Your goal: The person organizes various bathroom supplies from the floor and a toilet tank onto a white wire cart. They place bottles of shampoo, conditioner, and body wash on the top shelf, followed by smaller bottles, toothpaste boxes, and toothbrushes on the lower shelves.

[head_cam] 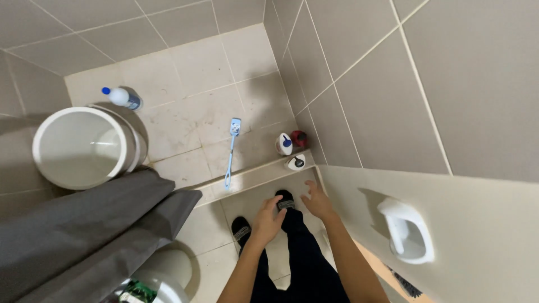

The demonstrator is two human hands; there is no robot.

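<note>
I see the blue long-handled brush lying on the tiled floor, its handle end resting on the low step, just beyond both hands. My left hand and right hand hang open, fingers spread, holding nothing. Right of the brush stand three small bottles; far left sits a white bucket.

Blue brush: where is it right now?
Head view, centre: the blue brush lies on the tiled floor, handle end on the low step, ahead of the left hand.
</note>
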